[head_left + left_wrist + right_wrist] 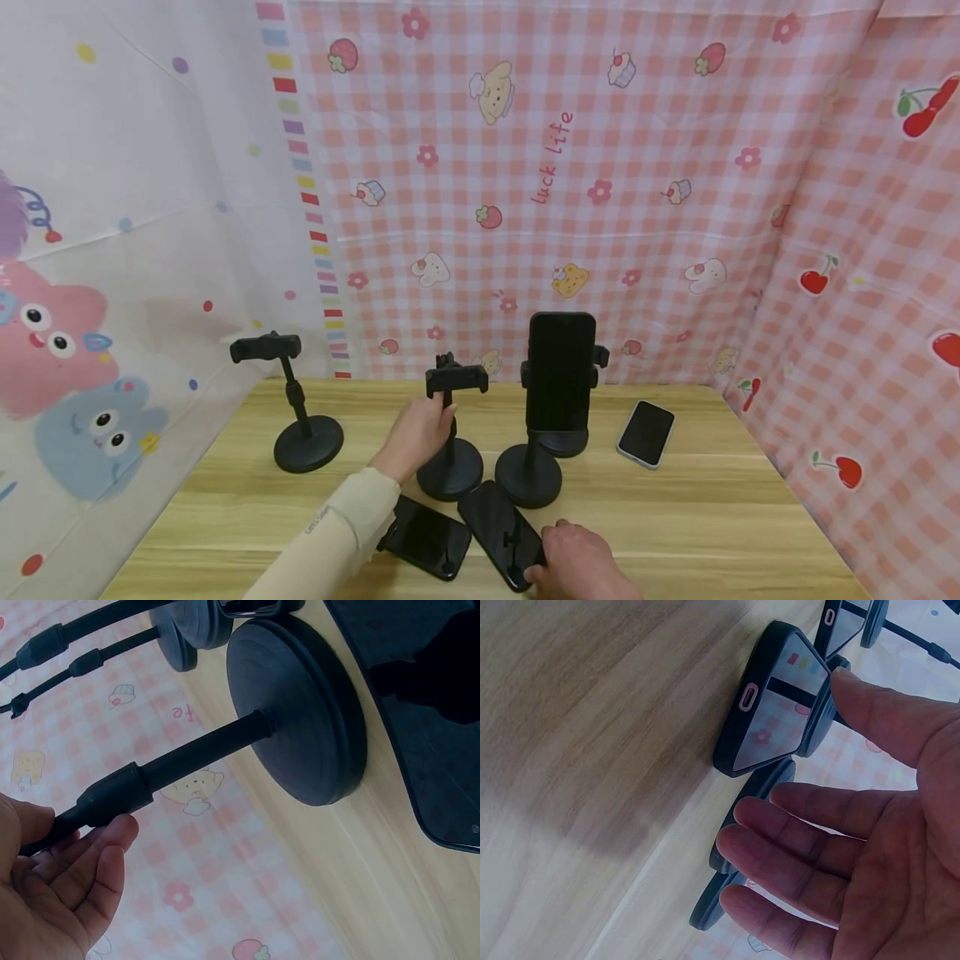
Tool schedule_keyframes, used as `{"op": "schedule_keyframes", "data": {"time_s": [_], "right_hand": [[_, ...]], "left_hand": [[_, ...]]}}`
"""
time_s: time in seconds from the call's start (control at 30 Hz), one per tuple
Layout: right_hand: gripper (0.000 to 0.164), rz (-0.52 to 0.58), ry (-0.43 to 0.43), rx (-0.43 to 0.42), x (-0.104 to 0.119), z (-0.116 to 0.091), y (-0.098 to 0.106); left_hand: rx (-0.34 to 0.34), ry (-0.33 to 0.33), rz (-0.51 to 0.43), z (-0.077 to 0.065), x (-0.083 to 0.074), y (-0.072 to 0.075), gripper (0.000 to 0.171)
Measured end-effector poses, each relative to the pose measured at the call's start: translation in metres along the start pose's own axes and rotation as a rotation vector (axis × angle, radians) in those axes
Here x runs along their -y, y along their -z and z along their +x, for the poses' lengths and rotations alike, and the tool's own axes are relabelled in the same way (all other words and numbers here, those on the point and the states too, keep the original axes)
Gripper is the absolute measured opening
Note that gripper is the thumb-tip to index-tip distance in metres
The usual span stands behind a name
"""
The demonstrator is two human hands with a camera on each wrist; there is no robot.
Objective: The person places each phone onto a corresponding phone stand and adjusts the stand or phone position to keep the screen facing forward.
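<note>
In the head view, my left hand (420, 433) grips the upper pole of a black phone stand (450, 473) in the middle of the table. The stand is upright on its round base, its clamp above my fingers holding nothing. The left wrist view shows my thumb and fingers curled round the pole (202, 754) by its collar. My right hand (581, 562) is at the near right edge of a black phone (495, 529) lying screen up before the stands. In the right wrist view its fingers (787, 859) are extended, apart from each other, beside the phone (780, 712).
Another dark phone (426, 537) lies left of the first, partly behind my left sleeve. A phone (561, 371) is mounted upright in a stand (528, 477), with another stand (566, 443) behind. One stand (309, 443) is far left; a light-cased phone (647, 433) lies right.
</note>
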State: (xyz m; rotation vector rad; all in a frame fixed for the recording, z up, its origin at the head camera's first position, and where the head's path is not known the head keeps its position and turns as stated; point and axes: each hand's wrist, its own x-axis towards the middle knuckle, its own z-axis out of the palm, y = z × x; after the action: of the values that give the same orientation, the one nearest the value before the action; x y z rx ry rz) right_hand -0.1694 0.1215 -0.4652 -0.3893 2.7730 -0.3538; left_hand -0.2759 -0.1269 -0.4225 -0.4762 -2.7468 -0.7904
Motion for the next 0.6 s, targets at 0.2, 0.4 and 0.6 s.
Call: {"op": "schedule_keyframes", "data": {"time_s": [0.2,0.4,0.6], "right_hand": [[0.036,0.001,-0.005,0.004,0.0001,0.0001,-0.0003],[0.035,0.006,0.001,0.004,0.0001,0.0,-0.0001],[0.036,0.011,-0.011,0.009,-0.0001,-0.0005,0.0006]], "left_hand": [[-0.001,0.028,-0.008,-0.0009,-0.0011,-0.0021,0.038],[0.015,0.097,-0.034,-0.0005,0.0003,-0.0009,0.031],[-0.007,0.149,-0.04,-0.0078,0.0013,0.007,0.049]]}}
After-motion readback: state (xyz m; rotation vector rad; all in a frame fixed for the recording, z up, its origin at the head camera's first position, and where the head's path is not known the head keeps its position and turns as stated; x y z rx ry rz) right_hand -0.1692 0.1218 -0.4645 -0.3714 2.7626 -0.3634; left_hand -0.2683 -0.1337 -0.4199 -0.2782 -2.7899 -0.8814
